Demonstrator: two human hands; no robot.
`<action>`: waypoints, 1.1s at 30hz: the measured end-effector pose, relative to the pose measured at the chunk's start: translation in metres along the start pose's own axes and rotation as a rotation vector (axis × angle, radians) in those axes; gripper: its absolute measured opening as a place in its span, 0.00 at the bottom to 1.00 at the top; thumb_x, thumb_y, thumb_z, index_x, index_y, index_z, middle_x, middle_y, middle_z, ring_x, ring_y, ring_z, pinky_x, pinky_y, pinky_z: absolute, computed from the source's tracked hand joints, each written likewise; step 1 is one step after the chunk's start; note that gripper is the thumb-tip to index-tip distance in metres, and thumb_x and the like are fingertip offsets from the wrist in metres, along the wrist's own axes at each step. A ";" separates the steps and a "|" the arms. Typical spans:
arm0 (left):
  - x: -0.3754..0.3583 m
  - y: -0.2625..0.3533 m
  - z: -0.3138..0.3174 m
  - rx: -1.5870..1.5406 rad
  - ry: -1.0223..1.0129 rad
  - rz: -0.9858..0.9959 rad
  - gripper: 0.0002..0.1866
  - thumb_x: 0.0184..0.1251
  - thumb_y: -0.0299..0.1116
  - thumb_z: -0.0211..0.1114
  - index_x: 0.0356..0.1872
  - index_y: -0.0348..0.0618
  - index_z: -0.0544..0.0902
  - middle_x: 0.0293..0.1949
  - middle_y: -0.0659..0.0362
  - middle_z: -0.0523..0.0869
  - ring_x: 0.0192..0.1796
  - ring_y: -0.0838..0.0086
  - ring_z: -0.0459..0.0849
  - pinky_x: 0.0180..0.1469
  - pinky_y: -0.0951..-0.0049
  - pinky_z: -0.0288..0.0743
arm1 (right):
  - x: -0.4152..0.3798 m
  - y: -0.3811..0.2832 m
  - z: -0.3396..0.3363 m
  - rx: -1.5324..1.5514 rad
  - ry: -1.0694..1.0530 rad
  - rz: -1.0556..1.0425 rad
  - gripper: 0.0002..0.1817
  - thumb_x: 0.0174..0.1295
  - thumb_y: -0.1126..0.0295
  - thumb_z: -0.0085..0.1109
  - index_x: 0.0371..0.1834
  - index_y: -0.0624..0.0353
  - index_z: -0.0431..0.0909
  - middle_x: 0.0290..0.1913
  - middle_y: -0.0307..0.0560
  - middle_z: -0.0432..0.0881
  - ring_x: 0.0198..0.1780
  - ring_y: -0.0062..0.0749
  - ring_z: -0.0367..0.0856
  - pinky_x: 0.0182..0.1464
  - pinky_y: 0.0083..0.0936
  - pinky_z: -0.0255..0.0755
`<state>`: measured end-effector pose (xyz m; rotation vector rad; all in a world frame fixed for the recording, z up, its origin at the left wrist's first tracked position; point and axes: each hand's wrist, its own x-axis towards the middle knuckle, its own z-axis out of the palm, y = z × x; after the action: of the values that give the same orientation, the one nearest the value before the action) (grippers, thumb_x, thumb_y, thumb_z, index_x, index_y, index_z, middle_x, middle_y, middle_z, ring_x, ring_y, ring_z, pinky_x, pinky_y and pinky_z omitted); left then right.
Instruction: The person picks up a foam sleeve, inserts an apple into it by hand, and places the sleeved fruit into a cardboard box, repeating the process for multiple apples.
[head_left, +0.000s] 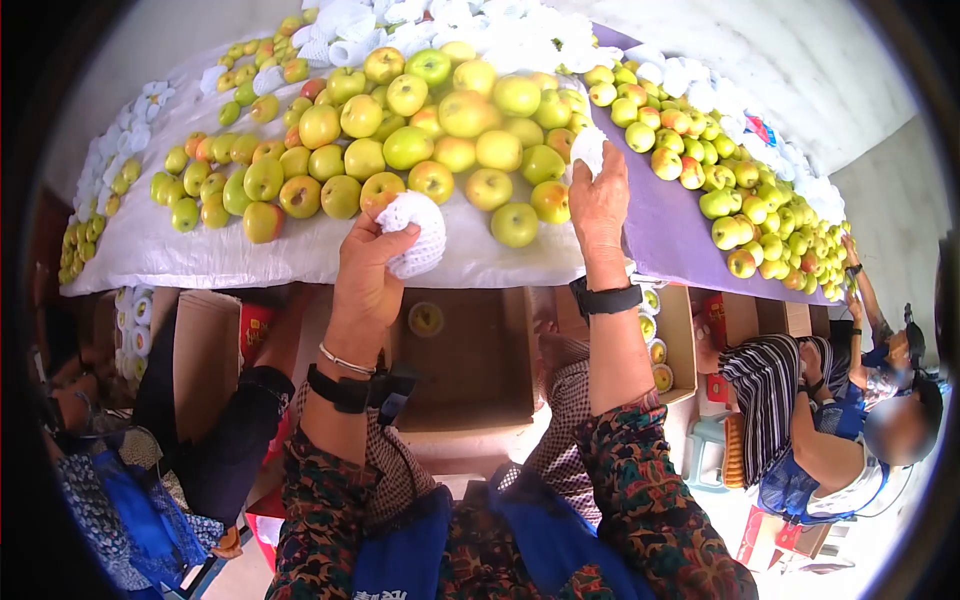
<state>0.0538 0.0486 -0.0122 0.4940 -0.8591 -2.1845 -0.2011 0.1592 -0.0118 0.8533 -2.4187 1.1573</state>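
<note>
My left hand [372, 265] is closed around an apple in a white foam net [418, 235], held at the front edge of the white-covered table [130, 262]. Farther right, my right hand [600, 205] pinches a white foam net [589, 150] above the table; whether anything is inside it cannot be made out. Loose yellow-green apples [408, 147] spread over the table behind and between my hands. Below the table edge, between my forearms, stands an open cardboard box [460, 375] with one netted apple [425, 319] near its far left corner.
More apples [740, 215] lie on a purple cloth [665, 235] at the right, with foam nets [450, 20] heaped at the back. A box of netted apples [678, 330] stands right of the open box. Co-workers sit at the left [130, 500] and right [830, 440], near a stool [708, 445].
</note>
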 end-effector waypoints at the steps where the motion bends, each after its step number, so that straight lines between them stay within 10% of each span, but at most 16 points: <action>1: 0.000 0.001 0.002 -0.004 0.016 -0.005 0.19 0.58 0.16 0.65 0.51 0.38 0.78 0.46 0.57 0.84 0.48 0.71 0.85 0.53 0.68 0.80 | 0.004 0.002 -0.003 -0.001 0.009 0.000 0.30 0.60 0.69 0.58 0.65 0.65 0.64 0.58 0.66 0.74 0.60 0.63 0.72 0.60 0.49 0.69; 10: 0.007 0.000 -0.007 0.011 0.018 -0.060 0.21 0.61 0.15 0.63 0.56 0.38 0.77 0.49 0.57 0.84 0.53 0.67 0.83 0.57 0.64 0.78 | 0.034 0.048 -0.001 -0.123 -0.349 0.040 0.21 0.56 0.59 0.61 0.54 0.51 0.82 0.65 0.59 0.72 0.65 0.61 0.68 0.64 0.45 0.67; 15: 0.008 0.002 -0.010 0.000 0.036 -0.075 0.20 0.61 0.16 0.62 0.55 0.38 0.78 0.49 0.57 0.84 0.52 0.67 0.84 0.56 0.65 0.79 | 0.045 0.063 -0.006 -0.028 -0.123 0.056 0.19 0.60 0.56 0.60 0.49 0.54 0.85 0.44 0.62 0.85 0.49 0.53 0.83 0.54 0.49 0.74; 22: 0.005 0.002 -0.004 0.005 0.030 -0.075 0.21 0.60 0.16 0.63 0.56 0.37 0.77 0.48 0.56 0.84 0.50 0.68 0.85 0.55 0.67 0.79 | 0.029 0.033 -0.009 -0.351 -0.578 0.029 0.32 0.66 0.38 0.45 0.46 0.56 0.85 0.46 0.60 0.85 0.52 0.59 0.81 0.56 0.52 0.69; 31: 0.002 0.004 0.005 0.009 0.023 -0.041 0.20 0.57 0.16 0.66 0.53 0.34 0.78 0.45 0.55 0.85 0.48 0.69 0.86 0.54 0.67 0.80 | 0.029 -0.005 -0.041 -0.169 -0.123 0.093 0.19 0.62 0.54 0.61 0.34 0.62 0.84 0.38 0.57 0.86 0.41 0.55 0.84 0.40 0.40 0.77; 32: 0.002 0.003 0.006 0.011 -0.023 -0.040 0.19 0.58 0.16 0.66 0.52 0.33 0.78 0.45 0.55 0.86 0.47 0.69 0.86 0.53 0.68 0.80 | 0.021 -0.017 -0.041 0.054 -0.120 0.095 0.15 0.60 0.58 0.65 0.33 0.62 0.84 0.33 0.50 0.85 0.35 0.31 0.84 0.39 0.29 0.76; 33: 0.001 0.002 0.007 0.015 -0.010 -0.033 0.19 0.58 0.16 0.66 0.52 0.33 0.78 0.45 0.55 0.86 0.47 0.69 0.86 0.53 0.68 0.80 | 0.010 -0.025 -0.034 0.366 -0.268 0.132 0.14 0.61 0.59 0.64 0.36 0.60 0.84 0.34 0.46 0.86 0.36 0.27 0.83 0.40 0.27 0.75</action>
<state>0.0500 0.0502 -0.0058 0.5082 -0.8787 -2.2141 -0.1912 0.1693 0.0291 1.0249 -2.5447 1.6683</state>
